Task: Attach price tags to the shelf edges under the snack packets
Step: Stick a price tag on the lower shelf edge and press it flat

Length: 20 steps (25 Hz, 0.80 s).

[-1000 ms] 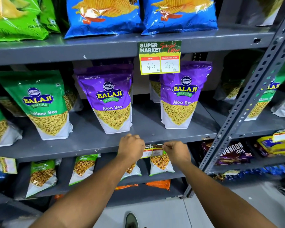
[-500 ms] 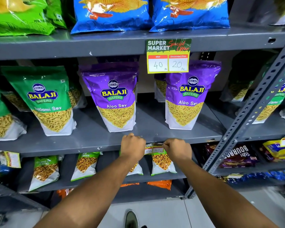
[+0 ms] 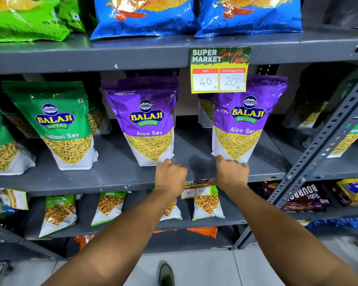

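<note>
While both hands press at the middle shelf edge (image 3: 112, 183) below the Aloo Sev packets (image 3: 151, 122), fixing is mid-step: left hand (image 3: 170, 175) and right hand (image 3: 232, 174), each grip curled shut on the price tag (image 3: 196, 189), which hangs face-out, long axis level along the edge; next, probably press flat, then release

Grey metal shelf (image 3: 116, 178) carries two purple Aloo Sev packets (image 3: 149, 120); green Ratlami Sev packet (image 3: 64, 124) alongside.
</note>
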### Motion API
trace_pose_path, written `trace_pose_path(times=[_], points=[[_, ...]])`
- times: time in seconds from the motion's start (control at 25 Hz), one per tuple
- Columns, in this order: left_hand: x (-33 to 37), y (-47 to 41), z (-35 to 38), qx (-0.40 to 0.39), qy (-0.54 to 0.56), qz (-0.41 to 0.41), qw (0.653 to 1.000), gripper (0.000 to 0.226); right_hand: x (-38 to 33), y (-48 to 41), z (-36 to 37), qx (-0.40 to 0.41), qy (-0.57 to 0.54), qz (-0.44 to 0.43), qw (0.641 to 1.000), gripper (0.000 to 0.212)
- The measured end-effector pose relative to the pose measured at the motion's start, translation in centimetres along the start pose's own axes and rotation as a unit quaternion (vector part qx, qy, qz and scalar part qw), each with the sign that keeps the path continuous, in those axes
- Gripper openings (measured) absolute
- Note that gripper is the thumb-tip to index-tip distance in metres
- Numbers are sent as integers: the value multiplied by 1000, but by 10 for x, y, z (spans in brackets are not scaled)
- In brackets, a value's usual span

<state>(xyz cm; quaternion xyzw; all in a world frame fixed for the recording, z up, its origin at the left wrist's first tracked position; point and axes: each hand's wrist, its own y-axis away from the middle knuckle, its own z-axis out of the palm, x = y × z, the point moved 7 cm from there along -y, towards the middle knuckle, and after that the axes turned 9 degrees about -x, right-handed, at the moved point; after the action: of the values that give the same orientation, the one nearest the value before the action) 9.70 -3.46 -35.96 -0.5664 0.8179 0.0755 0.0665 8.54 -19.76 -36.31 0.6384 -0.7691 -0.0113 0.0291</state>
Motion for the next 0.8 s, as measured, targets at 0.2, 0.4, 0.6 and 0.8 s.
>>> trace_pose_path(times=[0.2,0.4,0.6,0.8], points=[[-6,-3,1,19,20,-4,1000,22,-3,-3,3,-29,-59,37,997,79],[-19,2,8,45,55,32,997,52,3,7,13,-21,-51,-27,998,70],[-58,37,19,131,24,64,989,71,-4,26,10,-12,-64,-91,994,65],[-133,95,42,119,0,-30,992,67,-45,49,11,11,-37,-132,990,67]])
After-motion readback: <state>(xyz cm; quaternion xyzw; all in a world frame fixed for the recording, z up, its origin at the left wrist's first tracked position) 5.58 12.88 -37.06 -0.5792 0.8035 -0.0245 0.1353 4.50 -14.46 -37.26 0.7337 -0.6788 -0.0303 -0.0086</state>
